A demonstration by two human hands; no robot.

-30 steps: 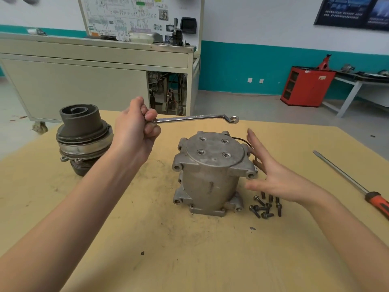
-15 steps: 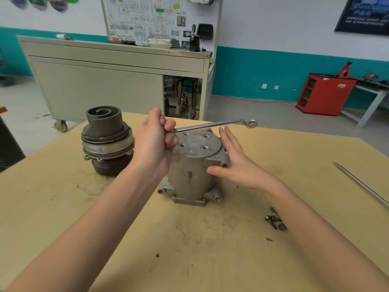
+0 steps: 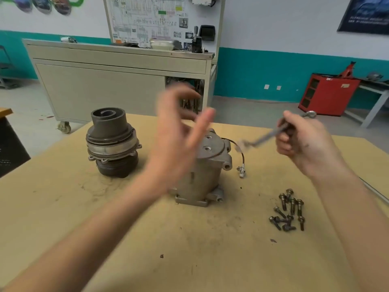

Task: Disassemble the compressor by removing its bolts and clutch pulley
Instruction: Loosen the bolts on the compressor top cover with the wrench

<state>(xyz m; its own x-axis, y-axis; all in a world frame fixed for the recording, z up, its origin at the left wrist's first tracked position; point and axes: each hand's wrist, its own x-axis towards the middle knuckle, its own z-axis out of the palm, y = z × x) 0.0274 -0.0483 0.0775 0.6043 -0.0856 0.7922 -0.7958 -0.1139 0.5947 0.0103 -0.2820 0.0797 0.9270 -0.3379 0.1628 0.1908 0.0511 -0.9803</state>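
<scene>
**Wrench gripped in right hand, left hand open above a stripped compressor**

Showed the compressor (image 3: 208,171) standing upright in the middle of the desk (image 3: 189,249), with open threaded holes in its top plate. Placed the clutch pulley (image 3: 111,144) well apart on the left, already off, and a loose heap of bolts (image 3: 288,209) on the near right. Caught the left hand (image 3: 174,140), blurred by motion, raised in front of the compressor with fingers straight and spread, holding nothing. Had the right hand (image 3: 305,144) curled round the middle of a wrench (image 3: 265,137), held up to the right of the compressor, ring end poking past the fist toward the far side.

Could have struck the compressor, or snagged the thin wire and plug (image 3: 242,169) trailing from its right side, through a careless swing of the wrench near them. Could have swept the bolts off the desk with the right forearm, passing just beside the heap. Could have toppled the tall compressor with a fast pass of the left hand.

Hid much of the compressor's left side behind the left hand. Took in, beyond the far edge, a pale wheeled cabinet (image 3: 117,85) under a wiring chart board (image 3: 157,20), plus a red cabinet (image 3: 328,93) far right.
</scene>
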